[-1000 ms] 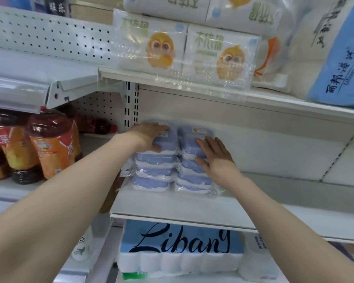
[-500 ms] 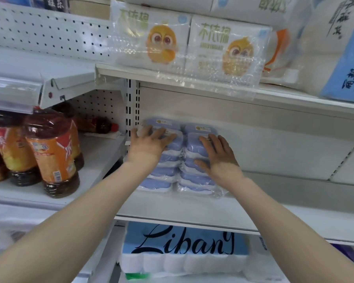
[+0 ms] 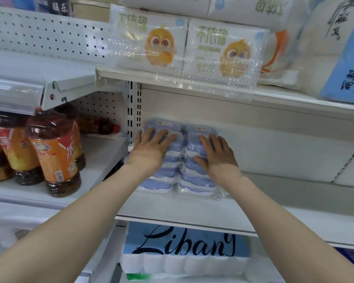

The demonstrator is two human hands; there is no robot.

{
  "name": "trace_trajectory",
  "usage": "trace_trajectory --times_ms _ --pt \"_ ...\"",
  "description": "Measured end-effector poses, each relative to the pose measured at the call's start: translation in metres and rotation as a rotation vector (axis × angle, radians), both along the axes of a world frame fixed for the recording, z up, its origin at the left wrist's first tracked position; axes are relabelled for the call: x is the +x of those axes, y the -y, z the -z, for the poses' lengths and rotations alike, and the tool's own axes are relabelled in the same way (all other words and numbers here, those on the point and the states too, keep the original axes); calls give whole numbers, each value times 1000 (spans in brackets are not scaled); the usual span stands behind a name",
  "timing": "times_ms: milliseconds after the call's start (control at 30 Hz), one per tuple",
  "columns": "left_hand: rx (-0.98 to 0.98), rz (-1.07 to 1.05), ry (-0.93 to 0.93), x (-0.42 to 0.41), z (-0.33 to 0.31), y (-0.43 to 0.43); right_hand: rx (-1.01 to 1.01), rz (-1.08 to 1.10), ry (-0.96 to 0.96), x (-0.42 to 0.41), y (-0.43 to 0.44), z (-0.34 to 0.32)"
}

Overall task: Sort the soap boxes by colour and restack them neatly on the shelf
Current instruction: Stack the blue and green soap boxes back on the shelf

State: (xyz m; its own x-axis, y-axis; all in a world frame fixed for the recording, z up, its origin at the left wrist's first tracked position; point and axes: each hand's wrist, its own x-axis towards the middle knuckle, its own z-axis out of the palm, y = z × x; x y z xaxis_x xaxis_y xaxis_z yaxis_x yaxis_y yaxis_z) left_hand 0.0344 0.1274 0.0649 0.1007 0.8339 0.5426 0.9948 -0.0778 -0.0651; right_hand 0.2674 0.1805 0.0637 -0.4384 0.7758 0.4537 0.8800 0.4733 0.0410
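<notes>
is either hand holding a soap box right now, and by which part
Neither grips one. The left hand lies flat on the front of the left stack of soap boxes, the right hand flat on the right stack.

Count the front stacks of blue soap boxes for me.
2, side by side: the left stack under the left hand, the right stack under the right hand. More boxes behind, mostly hidden.
</notes>
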Motion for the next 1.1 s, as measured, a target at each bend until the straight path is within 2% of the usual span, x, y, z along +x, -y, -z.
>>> trace_trajectory --times_ms 200,400,600,800,1100 --pt "139 51 -109 6 -4 10 50 -4 78 6 13 -13" --pt "222 90 -133 29 -13 37 82 -56 25 22 38 -21" --pt "214 176 -70 68 -7 82 168 -114 71 59 76 -18" --pt "160 153 -9 123 12 140 222 -168 124 122 130 3" --pt "45 210 7 214 62 196 127 -112 223 239 206 59"
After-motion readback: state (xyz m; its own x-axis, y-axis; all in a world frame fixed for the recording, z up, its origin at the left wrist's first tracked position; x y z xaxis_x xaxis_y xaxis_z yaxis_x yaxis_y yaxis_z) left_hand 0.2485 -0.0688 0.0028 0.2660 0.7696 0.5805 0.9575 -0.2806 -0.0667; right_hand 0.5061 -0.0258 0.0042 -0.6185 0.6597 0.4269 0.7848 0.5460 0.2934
